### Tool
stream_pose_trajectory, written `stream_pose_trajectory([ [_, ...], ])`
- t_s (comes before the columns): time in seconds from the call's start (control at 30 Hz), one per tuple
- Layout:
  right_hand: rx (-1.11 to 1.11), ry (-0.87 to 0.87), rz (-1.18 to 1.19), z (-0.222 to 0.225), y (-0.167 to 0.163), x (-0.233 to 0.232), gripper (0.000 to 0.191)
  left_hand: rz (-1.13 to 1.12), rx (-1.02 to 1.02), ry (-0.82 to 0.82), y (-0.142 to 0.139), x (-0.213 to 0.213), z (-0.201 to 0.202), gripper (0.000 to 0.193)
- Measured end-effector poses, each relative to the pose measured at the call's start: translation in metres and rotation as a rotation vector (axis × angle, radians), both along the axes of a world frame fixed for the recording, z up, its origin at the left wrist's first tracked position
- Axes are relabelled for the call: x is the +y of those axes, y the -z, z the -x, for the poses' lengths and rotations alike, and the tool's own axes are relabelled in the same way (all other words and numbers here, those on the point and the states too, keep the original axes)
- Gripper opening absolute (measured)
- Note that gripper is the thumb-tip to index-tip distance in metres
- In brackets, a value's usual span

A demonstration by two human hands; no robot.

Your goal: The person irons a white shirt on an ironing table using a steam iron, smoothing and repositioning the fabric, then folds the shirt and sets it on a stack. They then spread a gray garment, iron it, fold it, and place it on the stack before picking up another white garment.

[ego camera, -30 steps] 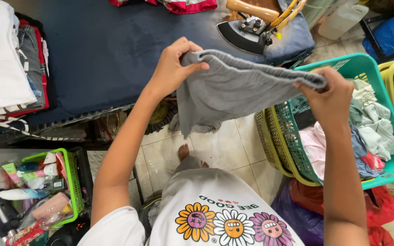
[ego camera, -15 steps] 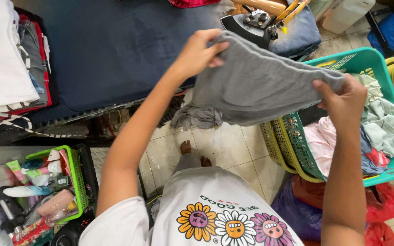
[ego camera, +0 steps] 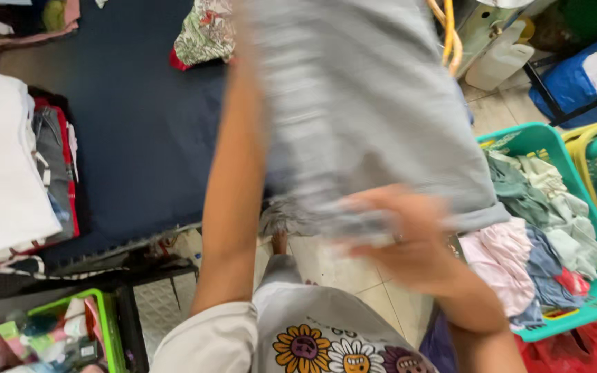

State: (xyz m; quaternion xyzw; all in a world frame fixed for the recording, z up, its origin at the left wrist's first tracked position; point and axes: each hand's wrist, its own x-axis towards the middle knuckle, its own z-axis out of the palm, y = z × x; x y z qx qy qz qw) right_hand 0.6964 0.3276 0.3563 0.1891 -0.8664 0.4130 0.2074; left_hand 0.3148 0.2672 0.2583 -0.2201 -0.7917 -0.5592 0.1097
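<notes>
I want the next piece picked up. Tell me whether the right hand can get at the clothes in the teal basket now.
Probably not yet: the right hand grips the grey garment. The teal basket is open-topped just beside it, nothing covering its clothes.

The grey garment (ego camera: pixel 361 117) has swung up from chest height and now hangs spread over the dark blue tabletop (ego camera: pixel 133 138), covering the iron that showed before. The left arm has stretched forward (its hand hidden behind the cloth). The right hand (ego camera: pixel 409 238), blurred, has dropped to the lower hem.
</notes>
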Motion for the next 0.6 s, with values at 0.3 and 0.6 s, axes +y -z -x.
stream_pose_trajectory([
  [0.3, -0.395, -0.034, -0.062, 0.247, 0.079, -0.02, 0.034, -0.261, -0.689, -0.087, 0.158, -0.273, -0.064, 0.034],
  [0.6, -0.261, 0.713, -1.021, 0.341, 0.234, 0.219, 0.05, -0.399, -0.85, -0.091, 0.181, -0.311, -0.028, 0.045],
])
